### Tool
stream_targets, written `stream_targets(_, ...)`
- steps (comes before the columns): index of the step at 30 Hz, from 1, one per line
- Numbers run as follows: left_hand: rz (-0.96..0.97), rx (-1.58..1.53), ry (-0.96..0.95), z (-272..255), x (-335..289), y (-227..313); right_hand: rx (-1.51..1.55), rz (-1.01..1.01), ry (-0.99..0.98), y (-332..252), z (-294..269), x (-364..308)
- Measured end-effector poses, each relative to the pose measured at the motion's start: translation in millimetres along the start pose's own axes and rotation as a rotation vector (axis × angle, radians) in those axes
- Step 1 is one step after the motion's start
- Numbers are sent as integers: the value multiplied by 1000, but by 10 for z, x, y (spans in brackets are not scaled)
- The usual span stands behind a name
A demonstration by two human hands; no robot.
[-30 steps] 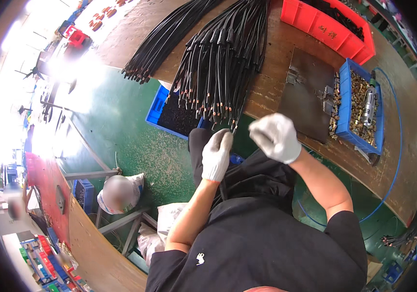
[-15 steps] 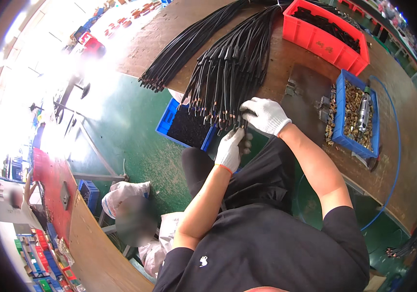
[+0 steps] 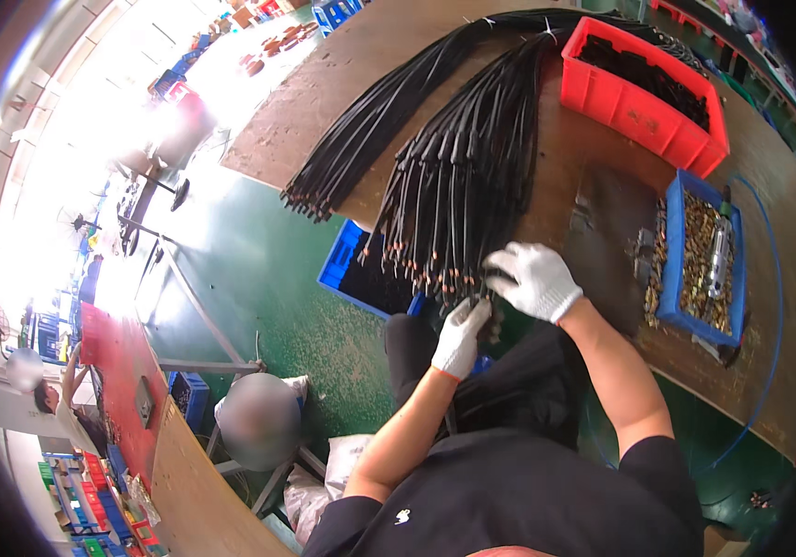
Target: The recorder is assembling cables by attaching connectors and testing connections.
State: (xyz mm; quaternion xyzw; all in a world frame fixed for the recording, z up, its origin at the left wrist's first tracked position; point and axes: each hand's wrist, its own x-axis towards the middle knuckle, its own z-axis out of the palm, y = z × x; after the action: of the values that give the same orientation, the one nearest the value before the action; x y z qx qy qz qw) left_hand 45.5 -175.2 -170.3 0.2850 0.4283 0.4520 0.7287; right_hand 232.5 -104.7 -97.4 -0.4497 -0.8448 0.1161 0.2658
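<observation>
A fan of black cables (image 3: 458, 200) hangs over the table's near edge, with bare copper showing at many of the lower ends. My left hand (image 3: 461, 339), in a white glove, pinches a black cable end at the bottom of this bundle. To its upper right, my right hand (image 3: 539, 283), gloved as well, has its fingers bent and the fingertips closed at cable ends on the bundle's right side. The exact contact at the right fingertips is small and partly hidden.
A second black cable bundle (image 3: 361, 144) lies to the left. Farther right are a red bin (image 3: 644, 116) of black parts and a blue tray (image 3: 665, 278) of brass-coloured pieces with a power driver (image 3: 718, 255). Below the edge stands a blue crate (image 3: 349, 290). A co-worker (image 3: 68, 408) is far left.
The whole view has shifted, so table and cables appear lower and farther right. Both hands stay at the cable ends, the right one with its fingers slightly more bowed.
</observation>
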Motion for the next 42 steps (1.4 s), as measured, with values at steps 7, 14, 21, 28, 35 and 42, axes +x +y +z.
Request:
stream_targets(7,-75,64,-45,-3,62,93,120,53,5,43,-74,3)
stream_targets(14,-242,-43,8,-87,56,127,114,54,-6,84,-70,54)
stream_targets(21,-82,77,5,-6,45,159,55,64,47,98,120,-41)
stream_targets(28,-120,96,70,83,101,70,-74,189,125,75,68,1)
stream_targets(35,-92,140,41,88,36,156,-55,343,104,13,118,63)
stream_targets(42,-50,146,30,94,-33,100,-368,319,-46,-94,220,145)
